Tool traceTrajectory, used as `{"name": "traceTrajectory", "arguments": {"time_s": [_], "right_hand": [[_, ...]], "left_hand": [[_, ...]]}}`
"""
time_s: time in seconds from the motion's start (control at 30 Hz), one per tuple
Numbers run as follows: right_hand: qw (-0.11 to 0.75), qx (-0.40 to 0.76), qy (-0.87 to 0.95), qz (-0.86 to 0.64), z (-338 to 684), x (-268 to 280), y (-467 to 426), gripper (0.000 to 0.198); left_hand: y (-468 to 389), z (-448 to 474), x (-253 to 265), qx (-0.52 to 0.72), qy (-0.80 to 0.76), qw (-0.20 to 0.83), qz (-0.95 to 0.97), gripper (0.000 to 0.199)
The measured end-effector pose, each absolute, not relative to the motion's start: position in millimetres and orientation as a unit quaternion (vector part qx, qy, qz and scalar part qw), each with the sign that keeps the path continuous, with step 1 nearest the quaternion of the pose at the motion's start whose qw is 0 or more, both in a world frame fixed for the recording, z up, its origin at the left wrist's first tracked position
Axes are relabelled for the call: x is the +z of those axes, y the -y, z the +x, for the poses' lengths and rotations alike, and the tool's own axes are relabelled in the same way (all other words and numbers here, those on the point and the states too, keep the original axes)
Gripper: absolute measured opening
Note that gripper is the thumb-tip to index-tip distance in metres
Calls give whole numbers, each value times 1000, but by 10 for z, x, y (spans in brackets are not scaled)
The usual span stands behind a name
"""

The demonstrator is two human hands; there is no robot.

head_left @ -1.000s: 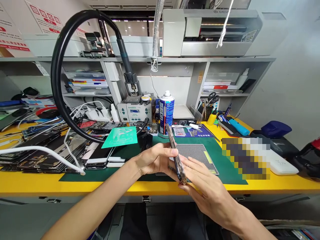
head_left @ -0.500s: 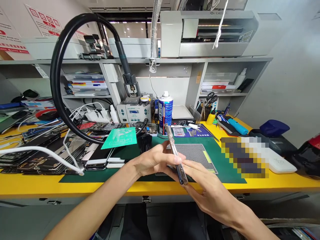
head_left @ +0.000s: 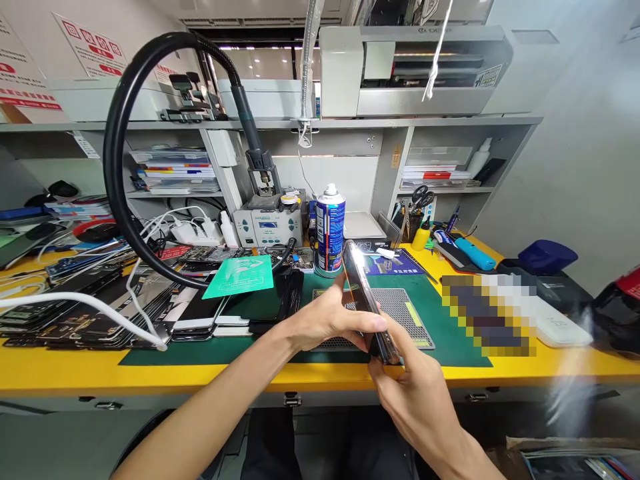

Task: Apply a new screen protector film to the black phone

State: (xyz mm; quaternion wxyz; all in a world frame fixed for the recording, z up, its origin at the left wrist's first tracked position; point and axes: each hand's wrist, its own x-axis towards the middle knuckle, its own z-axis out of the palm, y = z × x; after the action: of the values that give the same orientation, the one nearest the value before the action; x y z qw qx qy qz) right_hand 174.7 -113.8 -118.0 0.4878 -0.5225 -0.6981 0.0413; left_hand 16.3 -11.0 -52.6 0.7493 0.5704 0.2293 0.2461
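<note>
A smartphone [head_left: 367, 297], seemingly in a clear case, is held up on edge above the work mat, tilted with its far end toward the spray can [head_left: 330, 230]. My left hand [head_left: 333, 320] grips its left side, the thumb reaching across the near part of the edge. My right hand [head_left: 413, 380] is closed around the near end from the right and below. Light glares off the phone's long edge. Beneath the hands lies a grey perforated pad [head_left: 400, 313] on the green mat [head_left: 450, 343].
At left lie piled phone parts [head_left: 95, 300] and a green card [head_left: 240, 277]. A black hose [head_left: 113, 167] loops over them from the hot-air station [head_left: 270, 223]. Scissors [head_left: 424, 197], a yellow bottle [head_left: 423, 235] and a white box [head_left: 560, 327] are at right.
The phone has turned, showing more of its left face and edge. Both hands have shifted slightly right, and my right hand has moved lower around the near end.
</note>
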Motion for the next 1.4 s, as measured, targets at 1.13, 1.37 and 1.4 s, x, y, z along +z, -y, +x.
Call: {"name": "traceTrajectory", "arguments": {"time_s": [1.13,1.37,1.4], "right_hand": [[632,354,270,-634,2112,-1007,1268,43],[652,450,223,-568,2143,-926,1329,65],[652,450,223,-568,2168,-908,1332,62]], "left_hand": [[-278,-166,-645,78,-70,855,509,94],[-237,-276,-575,96,-58,858,502,109],[-231,-313,-549,100,-60,857,502,107]]}}
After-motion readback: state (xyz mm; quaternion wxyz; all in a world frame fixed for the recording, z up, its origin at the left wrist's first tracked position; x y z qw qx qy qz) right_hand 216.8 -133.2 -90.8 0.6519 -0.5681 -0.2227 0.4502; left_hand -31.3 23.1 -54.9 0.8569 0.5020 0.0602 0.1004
